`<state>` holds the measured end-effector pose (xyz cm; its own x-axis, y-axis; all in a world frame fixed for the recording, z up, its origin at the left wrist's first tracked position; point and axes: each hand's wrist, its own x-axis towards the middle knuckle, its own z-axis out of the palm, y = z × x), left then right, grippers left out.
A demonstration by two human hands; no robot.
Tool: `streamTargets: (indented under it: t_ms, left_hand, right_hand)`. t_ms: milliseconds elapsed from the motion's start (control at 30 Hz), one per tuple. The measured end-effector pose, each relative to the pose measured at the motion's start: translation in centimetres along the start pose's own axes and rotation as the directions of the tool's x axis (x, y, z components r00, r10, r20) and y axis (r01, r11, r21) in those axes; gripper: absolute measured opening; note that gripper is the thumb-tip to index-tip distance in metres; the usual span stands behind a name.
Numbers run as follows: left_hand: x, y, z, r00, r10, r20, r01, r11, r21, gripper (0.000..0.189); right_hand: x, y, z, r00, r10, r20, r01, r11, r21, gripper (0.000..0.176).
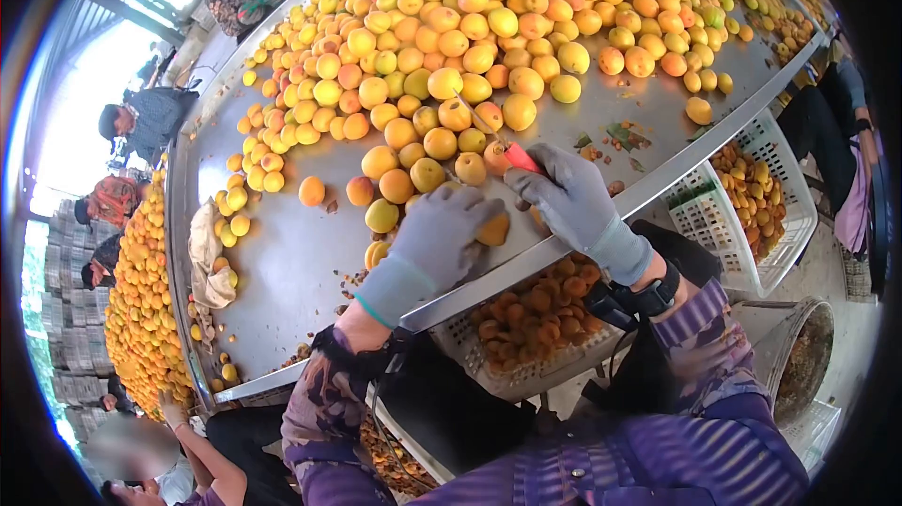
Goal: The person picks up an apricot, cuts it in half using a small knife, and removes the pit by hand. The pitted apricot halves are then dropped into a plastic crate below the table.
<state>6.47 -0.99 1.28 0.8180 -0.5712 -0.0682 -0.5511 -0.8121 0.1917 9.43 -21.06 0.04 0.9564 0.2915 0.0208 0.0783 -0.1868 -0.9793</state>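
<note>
"Where was the apricot (495, 229)?"
"At the bench's (301, 262) near edge, pinched in the left hand's (437, 235) grip."
"And the right hand (564, 201)?"
"Its grip was wrapped tight round a red-handled knife (520, 158), just beside that fruit, above a crate (536, 370)."

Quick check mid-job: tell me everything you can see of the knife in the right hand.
The knife is small, with a red handle, plastic by the look, and a thin pale metal blade. The grey-gloved right hand grips the handle, hiding most of it. The blade slants up and away from the hand, over the heaped apricots on the metal table; whether its tip touches fruit cannot be told. It is clear of the apricot held in the left hand.
</note>
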Motion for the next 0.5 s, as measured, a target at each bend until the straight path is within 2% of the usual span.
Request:
streamTargets:
  t_ms: [33, 100, 200, 233, 267, 300, 333, 367, 433, 467, 500]
  left_hand:
    - [0.7, 0.5, 0.2, 1.000, 0.007, 0.002, -0.007, 1.000, -0.001, 0.049]
    - [1.8, 1.2, 0.1, 0.969, 0.023, 0.244, -0.061, 0.987, 0.148, 0.052]
    - [2.1, 1.6, -0.9, 0.974, -0.026, 0.226, 0.003, 0.995, 0.102, 0.049]
    - [1.8, 1.0, -0.7, 0.973, -0.020, 0.228, -0.004, 0.995, 0.104, 0.049]
    - [1.4, 0.2, -0.6, 0.997, -0.026, 0.072, 0.045, 0.958, -0.282, 0.045]
    - [0.9, -0.3, -0.3, 0.992, -0.102, -0.069, 0.035, 0.774, -0.632, 0.041]
    - [0.5, 0.8, -1.4, 0.975, -0.208, 0.074, 0.168, 0.484, -0.859, 0.043]
    - [0.2, 1.8, -2.4, 0.976, -0.205, 0.078, 0.171, 0.488, -0.856, 0.043]
    - [-0.6, 3.3, -3.8, 0.958, -0.213, 0.195, 0.207, 0.039, -0.978, 0.047]
    - [-1.0, 4.0, -3.0, 0.974, -0.184, 0.129, 0.121, -0.054, -0.991, 0.049]
    - [-1.1, 4.7, -2.9, 0.975, -0.182, 0.131, 0.124, -0.050, -0.991, 0.049]
  right_hand:
    - [0.1, 0.3, -0.1, 1.000, -0.007, -0.015, 0.007, 1.000, 0.016, 0.025]
    - [0.2, 0.1, -0.5, 0.999, -0.013, -0.034, 0.014, 0.999, 0.031, 0.025]
    - [0.4, -0.6, -1.4, 0.997, 0.038, -0.070, -0.035, 0.998, 0.051, 0.025]
    - [0.5, -0.4, -1.7, 0.996, 0.041, -0.081, -0.032, 0.993, 0.111, 0.025]
    - [0.5, -0.2, -2.3, 0.994, 0.046, -0.103, -0.027, 0.984, 0.176, 0.026]
    - [0.4, -0.5, -2.7, 0.993, 0.048, -0.112, -0.027, 0.983, 0.182, 0.026]
    - [0.2, -1.0, -3.1, 0.993, 0.055, -0.109, -0.039, 0.989, 0.145, 0.024]
    - [0.1, -1.3, -3.4, 0.993, 0.063, -0.103, -0.052, 0.993, 0.108, 0.026]
    - [-0.1, -1.1, -3.8, 0.993, 0.057, -0.099, -0.042, 0.989, 0.140, 0.026]
    - [-0.1, -0.9, -3.9, 0.994, 0.052, -0.094, -0.036, 0.986, 0.165, 0.027]
    - [-0.2, -0.8, -3.9, 0.994, 0.052, -0.098, -0.034, 0.985, 0.169, 0.027]
